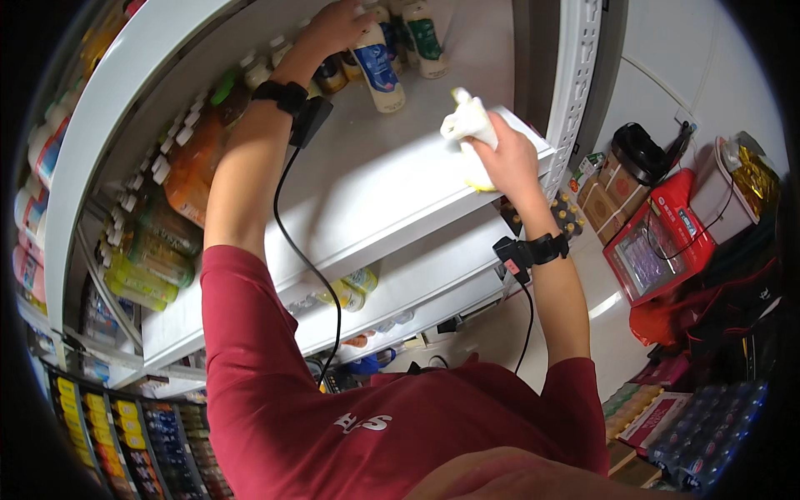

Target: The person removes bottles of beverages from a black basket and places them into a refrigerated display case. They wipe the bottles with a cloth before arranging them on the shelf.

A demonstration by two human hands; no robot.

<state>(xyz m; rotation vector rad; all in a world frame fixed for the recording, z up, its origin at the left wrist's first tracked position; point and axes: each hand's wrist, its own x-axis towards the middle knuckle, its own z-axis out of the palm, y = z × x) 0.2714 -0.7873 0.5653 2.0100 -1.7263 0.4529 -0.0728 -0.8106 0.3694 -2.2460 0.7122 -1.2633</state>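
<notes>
My left hand reaches to the far part of a white metal shelf, its fingers closed around the cap end of a white plastic bottle with a blue label. That bottle stands tilted in the view, beside a green-labelled bottle and other bottles behind it. Over the right end of the shelf, my right hand grips a crumpled white cloth with yellow edging; its lower part hangs near the shelf's front edge. Both wrists wear black straps with small cabled boxes.
Rows of bottled drinks line the shelf's left part. A lower shelf holds a few yellowish bottles. An upright perforated post borders the right end. Cartons, a red box and a bin stand at the right.
</notes>
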